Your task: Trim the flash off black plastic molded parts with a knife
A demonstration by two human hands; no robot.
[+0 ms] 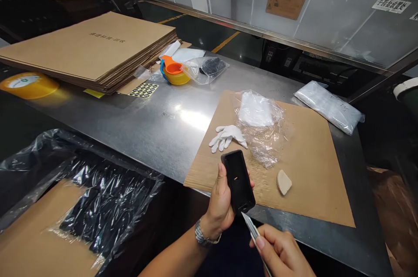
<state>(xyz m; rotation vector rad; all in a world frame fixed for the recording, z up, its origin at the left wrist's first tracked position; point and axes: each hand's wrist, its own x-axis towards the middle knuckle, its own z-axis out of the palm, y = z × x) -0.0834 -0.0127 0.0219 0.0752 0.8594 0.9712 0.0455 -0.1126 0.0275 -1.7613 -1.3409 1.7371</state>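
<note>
My left hand (219, 205), with a metal watch on its wrist, is wrapped round a black rectangular case (235, 177). The hollow side of the case faces up, and a small light slot shows in its floor. In my right hand (277, 246) is a utility knife (251, 227), its blade pointing up and left. The blade tip is at the lower end of the case; whether it touches cannot be made out. Just beyond the case lies a white glove (227, 137) on a cardboard sheet (313, 155). A beige wedge-shaped piece (284, 182) rests to the right.
Crumpled clear plastic (266, 142) lies on the cardboard. Stacked cardboard sheets (107, 46), yellow tape (29, 85) and an orange tape dispenser (174, 71) stand at the left back. A plastic-wrapped pack (329, 105) lies far right. A plastic-lined box (107, 198) with black items sits lower left.
</note>
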